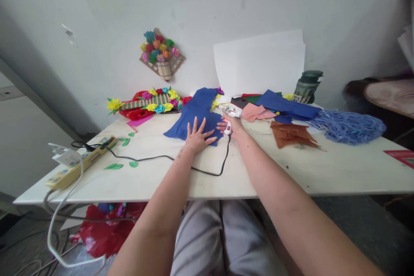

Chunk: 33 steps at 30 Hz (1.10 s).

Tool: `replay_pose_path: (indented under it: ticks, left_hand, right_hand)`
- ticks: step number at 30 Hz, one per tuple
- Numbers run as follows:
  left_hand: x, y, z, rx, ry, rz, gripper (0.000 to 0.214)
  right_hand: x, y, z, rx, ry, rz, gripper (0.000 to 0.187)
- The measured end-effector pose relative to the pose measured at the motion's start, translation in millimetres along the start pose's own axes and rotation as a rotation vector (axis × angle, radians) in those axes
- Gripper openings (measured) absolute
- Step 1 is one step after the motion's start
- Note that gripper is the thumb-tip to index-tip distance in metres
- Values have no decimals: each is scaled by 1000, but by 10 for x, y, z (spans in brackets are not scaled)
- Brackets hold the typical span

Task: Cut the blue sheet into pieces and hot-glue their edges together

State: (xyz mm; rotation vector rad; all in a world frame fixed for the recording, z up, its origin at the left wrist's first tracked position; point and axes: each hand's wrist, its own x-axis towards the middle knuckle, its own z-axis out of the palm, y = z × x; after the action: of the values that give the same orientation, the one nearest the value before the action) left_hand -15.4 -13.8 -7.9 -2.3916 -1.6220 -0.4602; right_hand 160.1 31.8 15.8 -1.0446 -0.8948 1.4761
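Observation:
My left hand (199, 137) lies flat with fingers spread on a dark blue sheet (196, 110), which looks like cloth or crepe paper. Wrapped round the handle of a white glue gun (233, 112), my right hand (233, 125) is just right of the sheet. The gun's nozzle points left, over the sheet's right side. From the handle's base a black cord (211, 174) runs left across the table. Yellow scraps (214, 102) show behind the nozzle. Part of the sheet is hidden under my left hand.
A yellow power strip (77, 166) with plugs lies at the left. Green paper leaves (114, 166), a flower-decorated piece (145, 102), brown paper (293, 133), blue yarn (351, 126) and a dark green bottle (307, 87) are on the table. A red bag (103, 230) sits below.

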Motion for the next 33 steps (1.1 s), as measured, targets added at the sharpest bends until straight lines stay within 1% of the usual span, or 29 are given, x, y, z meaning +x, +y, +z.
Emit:
replay_pose_path:
  ticks: [3,5,7,10,11,13,16,19,22,26,30,33]
  left_hand:
    - [-11,18,-29,-9,1,4,47]
    - [-9,10,-66,-30,33,-33,48]
    - [4,-23,-102,-82,88,-163,52]
    - [24,-103,-126,-136,153,-436,63]
    - [27,-128,-125,-130,164,-503,68]
    - [24,-161,-117,-90,170,-571,78]
    - [10,-164,-107,-22,140,-541,89]
    - [1,-146,-109,12,89,-526,94]
    - [3,-142,-116,20,60,-550,95]
    - [12,-142,-121,6,62,-570,97]
    - [18,-128,-124,-31,38,-630,103]
    - [25,-133,-119,-88,46,-652,106]
  right_hand:
    - [37,22,-14,1,-2,-3,27]
    - [56,26,-22,8,-7,0,29]
    - [64,19,-26,21,-6,6,29]
    - [55,-1,-26,43,-6,24,28]
    - [49,-7,-25,46,-7,28,28]
    - [35,-15,-19,46,-10,27,28]
    - [11,-15,-7,37,-6,11,28]
    - [-8,-9,5,13,-3,7,27]
    - [-14,0,12,-13,-2,1,27]
    - [-12,15,17,-29,-1,-5,27]
    - [-23,25,27,-33,6,-25,28]
    - [-26,24,32,-34,5,-29,29]
